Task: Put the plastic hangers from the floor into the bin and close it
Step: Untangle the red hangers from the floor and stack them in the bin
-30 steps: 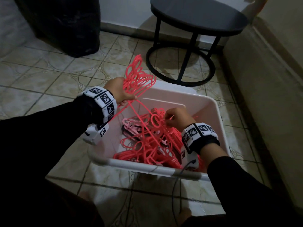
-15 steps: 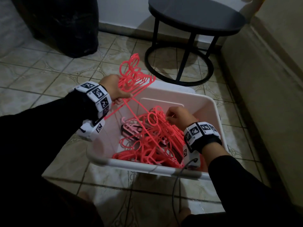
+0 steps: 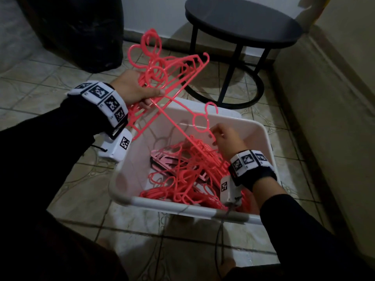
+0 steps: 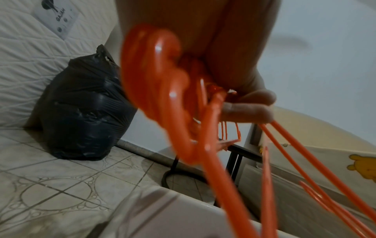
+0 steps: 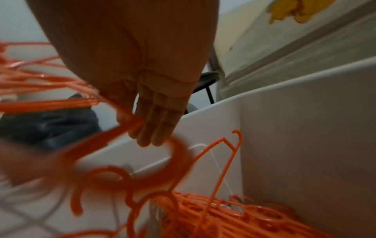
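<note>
Left hand (image 3: 135,90) grips a hanger bunch (image 3: 162,72) above the bin (image 3: 182,207); right hand (image 3: 227,138) pinches one hanger (image 3: 199,120), apparently untangling it.

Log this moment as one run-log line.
left hand: grips bunch of coral plastic hangers above white plastic bin | right hand: pinches one tangled hanger over bin pile | lid: not seen

The word "GAJAH" stands on a white label (image 4: 58,21) sewn onto the quilted mattress (image 4: 30,64).
</note>
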The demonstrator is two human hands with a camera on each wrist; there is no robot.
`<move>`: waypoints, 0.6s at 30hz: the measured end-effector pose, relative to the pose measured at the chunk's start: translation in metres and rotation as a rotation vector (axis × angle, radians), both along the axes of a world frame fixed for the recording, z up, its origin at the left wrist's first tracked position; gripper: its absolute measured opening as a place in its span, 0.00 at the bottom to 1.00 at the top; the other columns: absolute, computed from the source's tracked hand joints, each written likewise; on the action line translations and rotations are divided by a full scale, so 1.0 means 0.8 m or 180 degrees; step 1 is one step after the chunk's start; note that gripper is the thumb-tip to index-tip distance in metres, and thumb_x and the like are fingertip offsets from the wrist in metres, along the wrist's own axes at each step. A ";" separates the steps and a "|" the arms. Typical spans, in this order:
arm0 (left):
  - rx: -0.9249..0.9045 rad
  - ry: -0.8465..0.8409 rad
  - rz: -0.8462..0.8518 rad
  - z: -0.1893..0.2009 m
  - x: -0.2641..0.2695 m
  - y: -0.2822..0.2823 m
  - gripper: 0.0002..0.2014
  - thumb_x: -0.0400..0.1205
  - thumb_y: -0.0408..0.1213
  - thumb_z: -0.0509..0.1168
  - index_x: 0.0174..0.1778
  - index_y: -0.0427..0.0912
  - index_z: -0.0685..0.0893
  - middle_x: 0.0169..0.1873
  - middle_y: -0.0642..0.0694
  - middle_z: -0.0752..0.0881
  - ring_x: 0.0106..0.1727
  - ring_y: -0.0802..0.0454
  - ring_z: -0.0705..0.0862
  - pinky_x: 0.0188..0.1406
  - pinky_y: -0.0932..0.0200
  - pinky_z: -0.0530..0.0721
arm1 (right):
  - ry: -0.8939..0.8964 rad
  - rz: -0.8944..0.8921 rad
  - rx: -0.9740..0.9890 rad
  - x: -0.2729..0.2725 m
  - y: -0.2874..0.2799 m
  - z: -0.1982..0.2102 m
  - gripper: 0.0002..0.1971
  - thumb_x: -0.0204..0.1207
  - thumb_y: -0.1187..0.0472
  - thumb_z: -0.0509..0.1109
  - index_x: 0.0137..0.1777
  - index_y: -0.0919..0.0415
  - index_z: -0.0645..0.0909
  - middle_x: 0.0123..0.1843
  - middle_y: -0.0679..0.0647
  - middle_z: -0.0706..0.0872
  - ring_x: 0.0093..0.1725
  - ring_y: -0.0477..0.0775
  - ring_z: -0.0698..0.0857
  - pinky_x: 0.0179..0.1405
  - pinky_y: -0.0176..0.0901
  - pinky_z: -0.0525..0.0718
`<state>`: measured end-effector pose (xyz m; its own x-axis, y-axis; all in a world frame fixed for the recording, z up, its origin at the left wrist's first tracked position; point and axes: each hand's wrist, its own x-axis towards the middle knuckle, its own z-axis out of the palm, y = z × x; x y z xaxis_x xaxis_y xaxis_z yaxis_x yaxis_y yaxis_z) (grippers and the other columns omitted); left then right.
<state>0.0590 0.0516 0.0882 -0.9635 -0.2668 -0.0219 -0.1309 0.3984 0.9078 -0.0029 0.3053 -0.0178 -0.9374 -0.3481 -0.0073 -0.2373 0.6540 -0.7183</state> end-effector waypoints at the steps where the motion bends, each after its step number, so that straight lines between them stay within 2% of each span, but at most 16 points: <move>1: 0.0102 0.0094 0.0074 -0.001 -0.002 0.003 0.11 0.78 0.32 0.71 0.52 0.39 0.76 0.27 0.42 0.77 0.14 0.63 0.78 0.14 0.73 0.76 | 0.0055 -0.0211 -0.0259 -0.002 0.002 0.007 0.08 0.81 0.66 0.60 0.51 0.62 0.81 0.44 0.56 0.86 0.38 0.50 0.82 0.41 0.45 0.80; 3: 0.0275 0.0348 0.0212 -0.008 -0.006 0.011 0.08 0.78 0.31 0.72 0.46 0.39 0.77 0.27 0.43 0.76 0.14 0.62 0.77 0.16 0.68 0.80 | 0.0391 -0.0606 -0.0519 -0.007 0.007 0.024 0.07 0.82 0.62 0.62 0.49 0.62 0.82 0.43 0.53 0.85 0.37 0.44 0.81 0.39 0.39 0.77; 5: 0.0312 0.0546 0.0208 -0.012 -0.009 0.021 0.11 0.78 0.30 0.72 0.52 0.35 0.80 0.26 0.45 0.77 0.15 0.60 0.77 0.19 0.63 0.83 | 0.0667 -0.0792 -0.0315 -0.010 0.007 0.037 0.09 0.80 0.59 0.64 0.48 0.62 0.84 0.47 0.55 0.87 0.45 0.50 0.83 0.44 0.40 0.75; 6: 0.0306 0.0611 0.0168 -0.013 -0.010 0.026 0.12 0.78 0.31 0.73 0.54 0.35 0.80 0.26 0.46 0.78 0.16 0.59 0.77 0.20 0.61 0.84 | 0.0773 -0.0853 -0.0089 -0.012 0.006 0.040 0.10 0.79 0.58 0.64 0.50 0.61 0.85 0.50 0.57 0.87 0.51 0.55 0.83 0.49 0.43 0.77; 8: 0.0229 0.0695 0.0038 -0.012 -0.010 0.036 0.08 0.77 0.32 0.73 0.45 0.38 0.79 0.25 0.44 0.78 0.17 0.57 0.77 0.20 0.60 0.83 | 0.1090 -0.0959 0.0667 -0.010 0.005 0.045 0.11 0.78 0.55 0.64 0.55 0.56 0.85 0.59 0.57 0.83 0.63 0.61 0.77 0.59 0.51 0.74; 10: 0.0131 0.0668 -0.0078 -0.007 -0.008 0.045 0.09 0.78 0.33 0.73 0.38 0.40 0.79 0.24 0.44 0.78 0.17 0.58 0.78 0.19 0.64 0.80 | 0.1207 -0.0949 0.1114 -0.009 0.005 0.049 0.12 0.77 0.52 0.66 0.58 0.52 0.84 0.61 0.57 0.79 0.65 0.61 0.74 0.59 0.52 0.73; 12: 0.0220 0.0584 -0.0236 0.000 -0.001 0.057 0.08 0.78 0.31 0.72 0.39 0.36 0.78 0.24 0.44 0.77 0.16 0.60 0.77 0.17 0.68 0.77 | 0.0797 -0.0812 0.0713 -0.015 0.005 0.046 0.13 0.76 0.51 0.70 0.57 0.55 0.83 0.55 0.58 0.82 0.56 0.59 0.81 0.51 0.51 0.78; 14: 0.0354 0.0428 -0.0486 0.006 0.008 0.066 0.07 0.79 0.29 0.70 0.43 0.33 0.78 0.23 0.43 0.76 0.15 0.62 0.75 0.15 0.70 0.74 | 0.0074 -0.0822 -0.0134 -0.018 0.005 0.040 0.09 0.74 0.55 0.74 0.47 0.56 0.78 0.48 0.59 0.83 0.42 0.57 0.84 0.38 0.50 0.83; 15: 0.0375 0.0311 -0.0644 0.007 0.011 0.069 0.07 0.79 0.29 0.70 0.41 0.33 0.77 0.22 0.44 0.76 0.14 0.62 0.75 0.14 0.71 0.74 | -0.0307 -0.0854 -0.0553 -0.017 0.005 0.037 0.10 0.74 0.59 0.74 0.44 0.55 0.73 0.47 0.61 0.82 0.36 0.57 0.83 0.31 0.49 0.83; 16: 0.0371 0.0194 -0.0825 0.008 0.014 0.072 0.07 0.79 0.29 0.70 0.40 0.36 0.77 0.20 0.46 0.77 0.14 0.62 0.75 0.14 0.71 0.74 | -0.0650 -0.0845 -0.0950 -0.017 0.005 0.033 0.12 0.75 0.64 0.73 0.43 0.56 0.70 0.45 0.63 0.82 0.31 0.56 0.83 0.26 0.48 0.83; 18: 0.0321 0.0056 -0.1081 0.006 0.018 0.075 0.08 0.78 0.28 0.70 0.42 0.44 0.79 0.16 0.50 0.79 0.15 0.62 0.75 0.15 0.71 0.75 | -0.1058 -0.0755 -0.1396 -0.015 0.001 0.032 0.13 0.77 0.69 0.70 0.48 0.59 0.66 0.45 0.66 0.79 0.27 0.56 0.81 0.24 0.48 0.85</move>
